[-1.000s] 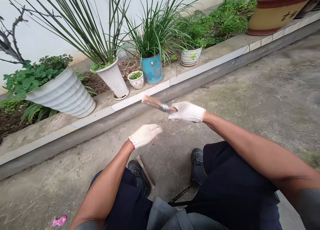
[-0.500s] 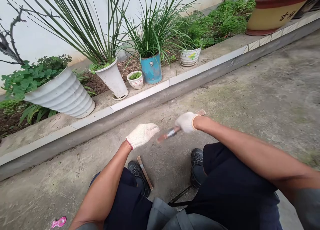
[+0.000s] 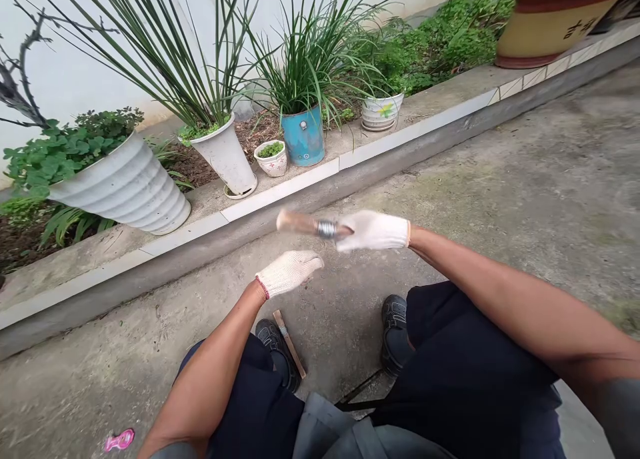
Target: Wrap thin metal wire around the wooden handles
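Observation:
My right hand [image 3: 373, 231], in a white knit glove, is closed round a wooden stick [image 3: 299, 223] that points left, its far end smeared by motion. Silver wire [image 3: 327, 229] is wound in a band round the stick, just beside my fingers. My left hand [image 3: 290, 272], gloved too, is below and left of the stick, with its fingers pressed together. Whether a thin strand is pinched in them I cannot make out. Another flat wooden stick [image 3: 290, 346] with a pale band near its upper end lies against my left shoe [image 3: 278, 356].
A tiled concrete ledge [image 3: 280, 196] runs across ahead, bearing a ribbed white pot [image 3: 127, 186], a tall white pot [image 3: 226, 156], a small cup-like pot [image 3: 273, 160] and a blue bucket [image 3: 303, 139]. A pink object [image 3: 120, 440] lies on the concrete at lower left.
My right hand has swung the stick from a down-left slant to nearly level, raising its left end above my left hand. My left hand has shifted slightly right.

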Demonstrator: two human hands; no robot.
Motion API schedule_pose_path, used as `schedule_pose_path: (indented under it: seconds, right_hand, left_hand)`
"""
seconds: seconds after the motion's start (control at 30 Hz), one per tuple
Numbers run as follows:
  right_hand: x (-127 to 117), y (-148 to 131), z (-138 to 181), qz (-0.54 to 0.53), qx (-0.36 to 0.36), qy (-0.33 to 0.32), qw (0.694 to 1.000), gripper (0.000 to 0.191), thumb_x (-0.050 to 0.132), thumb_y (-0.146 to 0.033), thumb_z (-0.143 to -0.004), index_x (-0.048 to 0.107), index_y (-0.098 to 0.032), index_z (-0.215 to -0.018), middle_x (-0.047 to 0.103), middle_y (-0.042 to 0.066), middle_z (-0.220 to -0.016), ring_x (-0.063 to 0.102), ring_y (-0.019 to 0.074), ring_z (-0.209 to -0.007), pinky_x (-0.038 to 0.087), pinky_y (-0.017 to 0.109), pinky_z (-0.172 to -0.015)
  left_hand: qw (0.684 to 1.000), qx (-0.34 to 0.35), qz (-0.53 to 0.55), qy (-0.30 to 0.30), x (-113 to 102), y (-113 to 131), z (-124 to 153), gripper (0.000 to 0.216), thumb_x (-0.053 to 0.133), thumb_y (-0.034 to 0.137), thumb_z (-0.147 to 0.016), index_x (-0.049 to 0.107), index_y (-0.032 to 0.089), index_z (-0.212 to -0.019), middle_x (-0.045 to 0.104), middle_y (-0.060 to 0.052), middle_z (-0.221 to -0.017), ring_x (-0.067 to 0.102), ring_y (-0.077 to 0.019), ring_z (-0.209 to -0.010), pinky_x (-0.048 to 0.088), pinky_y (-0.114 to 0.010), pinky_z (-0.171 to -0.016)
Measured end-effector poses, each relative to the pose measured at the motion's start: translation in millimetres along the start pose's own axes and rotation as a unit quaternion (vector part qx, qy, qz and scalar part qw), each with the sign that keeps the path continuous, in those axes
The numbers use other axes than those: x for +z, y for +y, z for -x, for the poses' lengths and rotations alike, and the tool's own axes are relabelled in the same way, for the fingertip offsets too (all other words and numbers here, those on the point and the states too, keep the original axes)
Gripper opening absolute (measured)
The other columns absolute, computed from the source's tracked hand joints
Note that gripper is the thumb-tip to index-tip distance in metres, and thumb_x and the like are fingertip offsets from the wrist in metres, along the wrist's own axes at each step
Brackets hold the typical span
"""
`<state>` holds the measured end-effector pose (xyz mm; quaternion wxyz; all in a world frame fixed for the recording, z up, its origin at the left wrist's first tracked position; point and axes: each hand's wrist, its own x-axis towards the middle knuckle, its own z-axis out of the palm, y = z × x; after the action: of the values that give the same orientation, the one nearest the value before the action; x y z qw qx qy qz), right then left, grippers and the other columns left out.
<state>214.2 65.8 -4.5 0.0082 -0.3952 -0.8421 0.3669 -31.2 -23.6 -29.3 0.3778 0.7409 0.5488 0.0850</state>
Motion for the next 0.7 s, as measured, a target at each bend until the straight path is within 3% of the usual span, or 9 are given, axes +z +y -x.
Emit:
schedule_pose_path:
  seconds: [0.13,0.27,0.47,0.6,0.7]
  right_hand:
    - [-15,18,-10,-0.011,0.093,0.134,0.987,0.032,0.054,-0.048,-0.088,0.065,-0.018,-0.091,0.069,0.006,-0.078,0.053,0.0145,-0.064,0.036,0.027,-0.060]
    - [-19,39,-18,0.111,0.153,0.156,0.969,0.039,0.053,-0.052,-0.091,0.067,-0.017,-0.102,0.071,0.012,-0.089,0.060,0.0204,-0.075,0.039,0.031,-0.067]
    - [9,30,-26,0.264,0.184,-0.013,0.947,0.031,0.062,-0.022,-0.082,0.072,-0.018,-0.111,0.074,0.017,-0.101,0.070,0.0300,-0.090,0.047,0.037,-0.075]
    - [33,14,-20,0.301,0.081,-0.139,0.940,0.024,0.068,-0.017,-0.074,0.075,-0.020,-0.097,0.074,0.013,-0.093,0.070,0.0290,-0.086,0.048,0.037,-0.075]
    - [44,8,-10,0.239,-0.022,-0.236,0.942,0.018,0.076,-0.026,-0.070,0.075,-0.021,-0.088,0.072,0.006,-0.080,0.068,0.0241,-0.077,0.046,0.034,-0.072]
  left_hand:
    - [1.000,0.002,-0.011,-0.005,0,7,2,0.042,0.043,0.049,-0.102,0.069,0.019,-0.091,0.066,0.002,-0.073,0.060,-0.0146,-0.066,0.044,-0.024,-0.066]
    - [0.999,0.002,-0.035,0.009,-4,11,6,0.044,0.041,0.050,-0.103,0.070,0.020,-0.091,0.065,0.003,-0.075,0.060,-0.0147,-0.067,0.043,-0.025,-0.068]
    - [0.997,0.021,-0.061,0.037,-13,10,10,0.044,0.040,0.048,-0.103,0.072,0.020,-0.096,0.068,0.001,-0.077,0.060,-0.0166,-0.071,0.043,-0.025,-0.072]
    - [0.994,0.018,-0.079,0.067,-18,4,10,0.045,0.039,0.047,-0.104,0.073,0.019,-0.104,0.068,-0.001,-0.079,0.061,-0.0170,-0.072,0.045,-0.025,-0.074]
    - [0.995,0.011,-0.077,0.065,-17,-1,8,0.046,0.039,0.048,-0.105,0.074,0.019,-0.105,0.071,-0.002,-0.084,0.062,-0.0169,-0.072,0.046,-0.025,-0.074]
